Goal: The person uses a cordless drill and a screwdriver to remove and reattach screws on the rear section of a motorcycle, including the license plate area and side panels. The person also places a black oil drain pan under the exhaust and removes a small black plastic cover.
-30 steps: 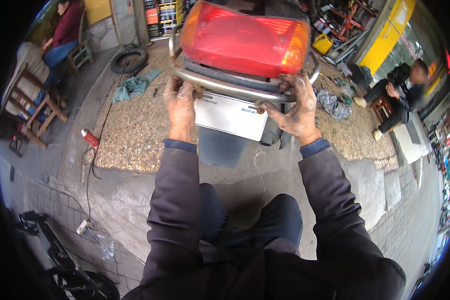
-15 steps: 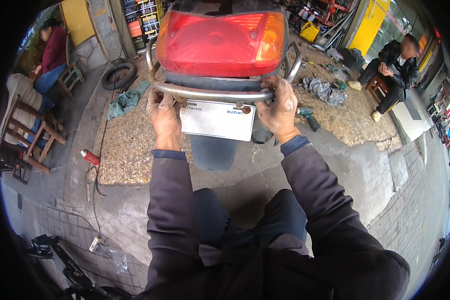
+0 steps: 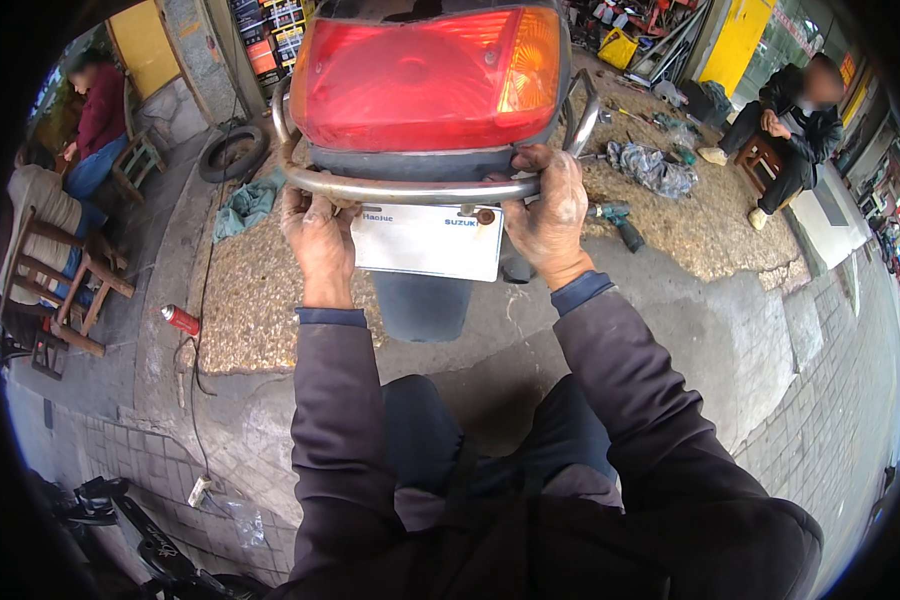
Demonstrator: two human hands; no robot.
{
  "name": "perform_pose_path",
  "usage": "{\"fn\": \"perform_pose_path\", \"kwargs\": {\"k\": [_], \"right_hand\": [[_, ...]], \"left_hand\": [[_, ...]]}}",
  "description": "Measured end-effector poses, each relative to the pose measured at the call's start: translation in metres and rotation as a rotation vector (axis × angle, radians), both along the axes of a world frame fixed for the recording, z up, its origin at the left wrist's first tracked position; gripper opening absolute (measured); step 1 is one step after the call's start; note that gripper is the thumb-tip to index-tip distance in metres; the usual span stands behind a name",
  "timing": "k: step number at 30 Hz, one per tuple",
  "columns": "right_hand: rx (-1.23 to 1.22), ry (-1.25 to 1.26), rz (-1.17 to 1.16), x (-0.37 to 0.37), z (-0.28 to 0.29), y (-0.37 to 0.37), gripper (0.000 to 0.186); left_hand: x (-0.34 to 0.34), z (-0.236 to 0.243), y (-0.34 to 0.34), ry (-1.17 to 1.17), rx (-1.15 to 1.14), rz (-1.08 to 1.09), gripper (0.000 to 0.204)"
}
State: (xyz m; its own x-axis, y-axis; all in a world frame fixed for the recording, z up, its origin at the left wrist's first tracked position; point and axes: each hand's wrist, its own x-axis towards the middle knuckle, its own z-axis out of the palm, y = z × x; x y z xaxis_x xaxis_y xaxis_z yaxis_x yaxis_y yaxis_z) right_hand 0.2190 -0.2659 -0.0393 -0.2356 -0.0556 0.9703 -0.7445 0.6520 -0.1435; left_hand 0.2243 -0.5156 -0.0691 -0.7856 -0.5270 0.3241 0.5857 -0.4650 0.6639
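A motorcycle's rear end stands before me, with a large red tail light (image 3: 410, 85) that has an orange side lens. Below it curves a chrome metal rail (image 3: 410, 188). My left hand (image 3: 320, 245) is closed at the rail's left part, its fingertips partly hidden behind the metal. At the right part, my right hand (image 3: 555, 220) wraps the rail, index finger above and thumb below. Between my hands hangs a white plate (image 3: 425, 243), a rusty bolt (image 3: 486, 215) near its upper right corner; both thumbs are close to its sides. Beneath is a dark mudguard (image 3: 422, 308).
A cordless drill (image 3: 620, 222) and crumpled plastic (image 3: 652, 170) lie to the right. Leftward are a tyre (image 3: 234, 154), a teal cloth (image 3: 250, 205) and a red spray can (image 3: 180, 319). People sit on both sides, one on a wooden chair (image 3: 70, 265).
The tail light, rail, plate and both hands appear slightly further left in the picture. Each hand keeps its place at the rail.
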Motion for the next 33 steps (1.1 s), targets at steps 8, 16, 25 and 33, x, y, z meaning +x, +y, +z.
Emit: {"fn": "perform_pose_path", "kwargs": {"k": [8,16,25,33], "right_hand": [[0.063,-0.017,-0.013,0.001,0.008,0.001,0.031],[0.098,-0.044,-0.057,0.005,0.015,-0.002,0.027],[0.224,-0.097,-0.028,0.004,0.018,0.008,0.035],[0.2,-0.066,0.003,0.007,0.02,0.002,0.024]], "left_hand": [[-0.002,-0.003,-0.013,0.004,0.0,-0.121,0.026],[-0.006,-0.008,-0.007,0.02,-0.056,-0.119,0.025],[0.003,0.009,-0.015,-0.138,-0.069,-0.154,0.024],[0.011,0.008,-0.01,-0.137,-0.058,-0.133,0.022]]}}
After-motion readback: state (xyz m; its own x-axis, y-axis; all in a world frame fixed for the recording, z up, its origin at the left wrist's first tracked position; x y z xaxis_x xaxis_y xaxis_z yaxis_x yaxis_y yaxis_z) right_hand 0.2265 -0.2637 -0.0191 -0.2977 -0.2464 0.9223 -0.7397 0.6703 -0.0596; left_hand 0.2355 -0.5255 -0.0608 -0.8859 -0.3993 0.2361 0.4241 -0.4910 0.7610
